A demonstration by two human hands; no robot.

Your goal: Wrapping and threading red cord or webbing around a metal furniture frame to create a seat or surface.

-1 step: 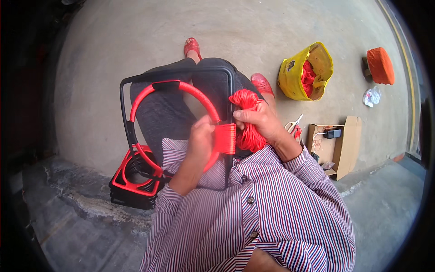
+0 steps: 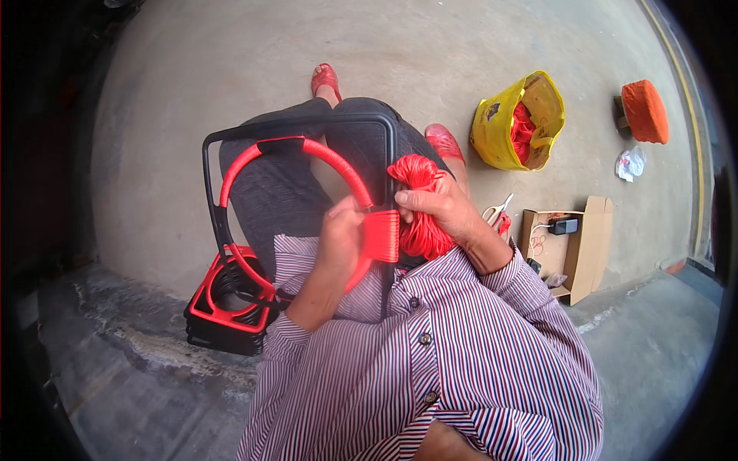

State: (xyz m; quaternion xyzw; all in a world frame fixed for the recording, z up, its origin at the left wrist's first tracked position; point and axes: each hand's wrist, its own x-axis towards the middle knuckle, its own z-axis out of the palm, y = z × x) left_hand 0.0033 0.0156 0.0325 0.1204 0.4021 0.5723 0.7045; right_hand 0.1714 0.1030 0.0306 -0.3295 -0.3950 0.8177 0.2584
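Across my lap rests a black rectangular frame (image 2: 298, 119) with a round ring (image 2: 244, 165) inside it. Red cord covers most of the ring, with black stretches at the top and left. A flat band of red cord (image 2: 381, 236) spans from the ring to the frame's right bar. My left hand (image 2: 340, 234) is closed around the ring at its right side, beside this band. My right hand (image 2: 442, 203) grips a bundle of red cord (image 2: 423, 234) just right of the frame's bar, its thumb by the bar. The fingers under the bundle are partly hidden.
Similar red-wrapped frames (image 2: 201, 315) are stacked low at my left. To the right stand a yellow bag (image 2: 492, 134) with red cord inside, an orange-topped stool (image 2: 646, 111) and an open cardboard box (image 2: 593, 253). Scissors (image 2: 498, 209) lie by my right forearm; crumpled plastic (image 2: 630, 164) lies near the stool.
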